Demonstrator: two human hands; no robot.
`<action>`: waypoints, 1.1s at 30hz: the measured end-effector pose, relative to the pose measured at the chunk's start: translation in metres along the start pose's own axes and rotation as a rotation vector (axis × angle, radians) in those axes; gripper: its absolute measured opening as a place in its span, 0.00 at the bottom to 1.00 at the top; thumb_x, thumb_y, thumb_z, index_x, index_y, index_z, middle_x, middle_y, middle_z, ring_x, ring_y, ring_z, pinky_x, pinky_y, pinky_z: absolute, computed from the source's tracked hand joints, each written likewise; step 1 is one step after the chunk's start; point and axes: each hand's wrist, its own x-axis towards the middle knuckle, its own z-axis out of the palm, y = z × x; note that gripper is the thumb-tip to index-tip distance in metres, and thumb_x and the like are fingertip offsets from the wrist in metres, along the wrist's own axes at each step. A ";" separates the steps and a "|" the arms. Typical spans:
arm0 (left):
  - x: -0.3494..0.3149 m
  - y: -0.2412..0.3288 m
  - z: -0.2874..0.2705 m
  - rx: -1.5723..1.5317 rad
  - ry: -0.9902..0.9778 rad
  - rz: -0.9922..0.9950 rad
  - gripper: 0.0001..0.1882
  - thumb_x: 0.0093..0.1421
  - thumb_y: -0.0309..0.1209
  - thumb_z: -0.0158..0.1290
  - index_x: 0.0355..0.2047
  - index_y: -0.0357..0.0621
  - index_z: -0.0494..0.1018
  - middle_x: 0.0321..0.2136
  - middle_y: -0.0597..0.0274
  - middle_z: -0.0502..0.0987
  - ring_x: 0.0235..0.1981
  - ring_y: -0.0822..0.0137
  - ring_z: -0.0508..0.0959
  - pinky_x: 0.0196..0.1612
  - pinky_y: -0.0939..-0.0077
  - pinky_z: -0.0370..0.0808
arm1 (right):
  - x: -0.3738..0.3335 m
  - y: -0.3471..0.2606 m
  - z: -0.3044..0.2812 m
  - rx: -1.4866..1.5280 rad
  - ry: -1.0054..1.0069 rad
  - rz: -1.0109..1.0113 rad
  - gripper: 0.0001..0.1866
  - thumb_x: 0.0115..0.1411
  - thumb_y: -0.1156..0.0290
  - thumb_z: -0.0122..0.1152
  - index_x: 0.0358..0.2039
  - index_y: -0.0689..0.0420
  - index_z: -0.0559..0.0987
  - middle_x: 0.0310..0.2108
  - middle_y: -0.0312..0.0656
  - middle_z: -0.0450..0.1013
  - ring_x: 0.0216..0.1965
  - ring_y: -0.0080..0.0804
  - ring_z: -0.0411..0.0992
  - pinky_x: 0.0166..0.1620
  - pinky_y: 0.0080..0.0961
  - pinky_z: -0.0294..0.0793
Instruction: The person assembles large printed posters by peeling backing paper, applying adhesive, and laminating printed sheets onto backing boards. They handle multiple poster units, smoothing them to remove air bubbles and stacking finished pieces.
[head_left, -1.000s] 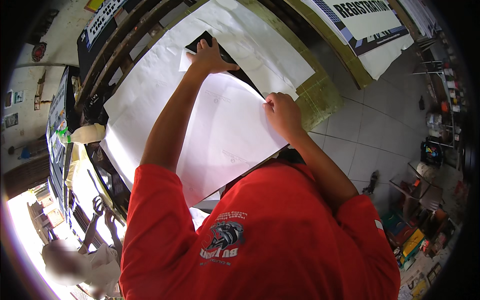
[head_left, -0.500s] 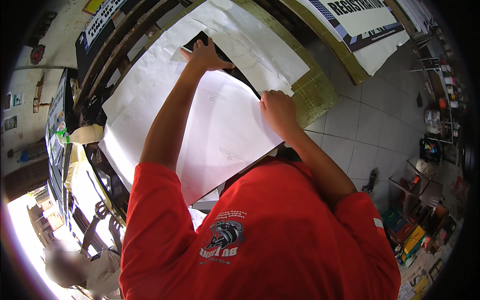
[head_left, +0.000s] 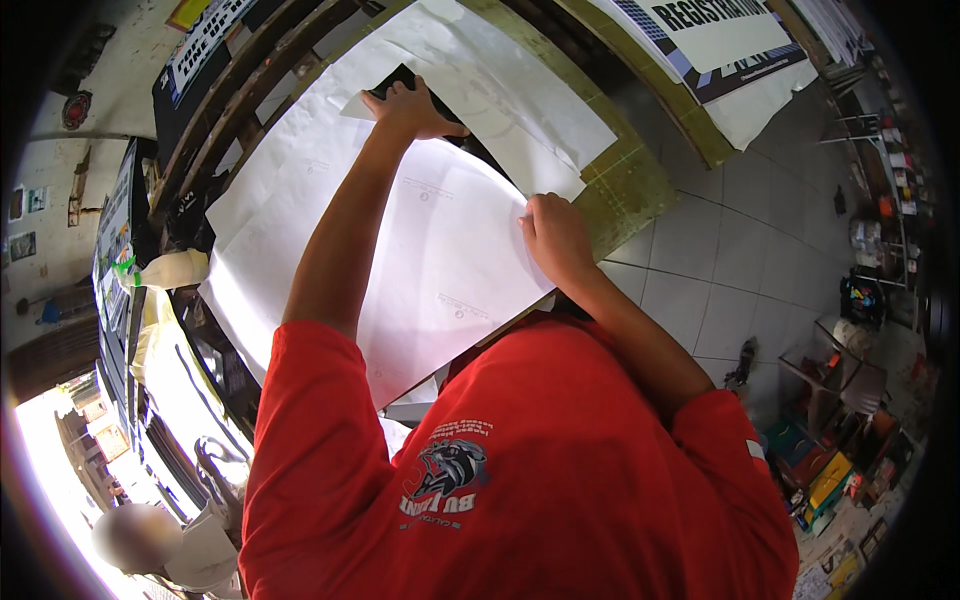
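White sheet (head_left: 440, 265) spread across the green-topped table (head_left: 637, 192), in front of the torso.
Left hand (head_left: 408, 112): grip splayed, fingers fanned palm-down over a black strip (head_left: 441, 106) exposed along the sheet's far edge. Right hand (head_left: 556, 238): grip pinched on the sheet's edge near its far right corner.

Can pass low over the white sheet (head_left: 455, 245) between left forearm (head_left: 347, 230) and right hand (head_left: 555, 232). Tight along the black strip (head_left: 485, 153): blocked across its far part by left hand (head_left: 412, 110). Walled off bodyward by the red shirt (head_left: 580, 430), at left by the bottle (head_left: 175, 269). Roomier rightward, over tiled floor (head_left: 725, 260).
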 end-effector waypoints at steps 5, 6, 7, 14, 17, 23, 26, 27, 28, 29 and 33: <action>0.003 0.000 0.002 0.017 0.005 0.011 0.66 0.34 0.70 0.56 0.65 0.41 0.44 0.62 0.39 0.54 0.65 0.52 0.54 0.59 0.31 0.41 | -0.001 0.001 -0.007 0.170 0.085 0.031 0.13 0.52 0.70 0.61 0.38 0.59 0.74 0.34 0.45 0.70 0.37 0.43 0.69 0.42 0.37 0.69; 0.003 -0.001 0.002 0.023 0.008 0.014 0.67 0.34 0.70 0.56 0.65 0.41 0.44 0.62 0.40 0.54 0.65 0.52 0.54 0.59 0.31 0.41 | 0.002 0.000 -0.009 0.134 0.086 0.009 0.13 0.52 0.70 0.61 0.38 0.58 0.74 0.35 0.45 0.70 0.37 0.43 0.69 0.42 0.37 0.69; 0.005 -0.002 0.004 0.016 0.036 0.014 0.67 0.33 0.70 0.57 0.65 0.41 0.46 0.60 0.41 0.56 0.63 0.52 0.57 0.59 0.32 0.41 | 0.004 0.000 -0.010 0.098 0.087 -0.013 0.13 0.52 0.70 0.61 0.38 0.57 0.74 0.35 0.45 0.70 0.37 0.42 0.69 0.42 0.37 0.69; 0.012 -0.003 0.013 0.004 0.101 0.022 0.67 0.29 0.70 0.58 0.64 0.40 0.49 0.57 0.42 0.62 0.60 0.51 0.63 0.57 0.37 0.44 | 0.001 0.003 -0.005 0.090 0.081 -0.023 0.11 0.51 0.68 0.63 0.35 0.56 0.75 0.33 0.42 0.70 0.37 0.42 0.69 0.40 0.37 0.69; 0.011 -0.002 0.009 0.012 0.082 0.020 0.67 0.29 0.70 0.58 0.64 0.40 0.50 0.57 0.41 0.62 0.60 0.51 0.63 0.57 0.37 0.45 | 0.002 0.005 -0.003 0.147 0.058 0.092 0.10 0.51 0.67 0.63 0.32 0.56 0.75 0.31 0.43 0.70 0.36 0.42 0.69 0.40 0.36 0.69; 0.008 -0.001 0.008 0.025 0.074 0.018 0.67 0.30 0.70 0.58 0.64 0.40 0.49 0.57 0.42 0.62 0.60 0.52 0.63 0.58 0.37 0.45 | 0.003 0.001 -0.014 0.079 -0.003 0.132 0.09 0.52 0.66 0.62 0.28 0.57 0.75 0.28 0.43 0.71 0.35 0.42 0.70 0.40 0.36 0.69; 0.010 -0.001 0.010 0.024 0.086 0.023 0.67 0.30 0.70 0.57 0.64 0.40 0.48 0.58 0.42 0.61 0.60 0.52 0.62 0.58 0.37 0.45 | 0.002 0.003 -0.014 0.031 0.002 0.090 0.08 0.52 0.67 0.61 0.27 0.57 0.75 0.28 0.43 0.71 0.34 0.42 0.70 0.40 0.37 0.69; 0.010 -0.002 0.011 0.022 0.091 0.025 0.67 0.31 0.70 0.57 0.64 0.40 0.48 0.58 0.42 0.61 0.60 0.52 0.62 0.59 0.37 0.45 | 0.002 0.002 -0.015 -0.006 -0.001 0.055 0.08 0.52 0.67 0.61 0.26 0.57 0.75 0.28 0.43 0.71 0.34 0.42 0.70 0.39 0.37 0.69; 0.011 -0.002 0.011 0.020 0.085 0.027 0.67 0.31 0.69 0.57 0.64 0.40 0.48 0.58 0.42 0.61 0.60 0.52 0.61 0.59 0.37 0.45 | 0.001 0.001 -0.016 -0.044 -0.004 0.020 0.08 0.53 0.67 0.60 0.26 0.57 0.75 0.28 0.43 0.71 0.34 0.42 0.70 0.39 0.37 0.69; 0.011 -0.002 0.011 0.017 0.078 0.029 0.67 0.31 0.69 0.57 0.64 0.40 0.48 0.58 0.42 0.61 0.60 0.52 0.61 0.59 0.37 0.45 | 0.000 0.002 -0.015 -0.078 -0.002 -0.004 0.08 0.53 0.67 0.60 0.26 0.57 0.74 0.28 0.43 0.71 0.34 0.42 0.70 0.39 0.37 0.69; 0.010 -0.001 0.009 0.015 0.079 0.029 0.67 0.31 0.69 0.58 0.64 0.39 0.48 0.57 0.41 0.62 0.60 0.52 0.62 0.58 0.38 0.45 | -0.007 0.009 -0.012 -0.129 0.016 -0.067 0.08 0.54 0.67 0.58 0.26 0.58 0.74 0.27 0.44 0.70 0.33 0.42 0.70 0.38 0.38 0.69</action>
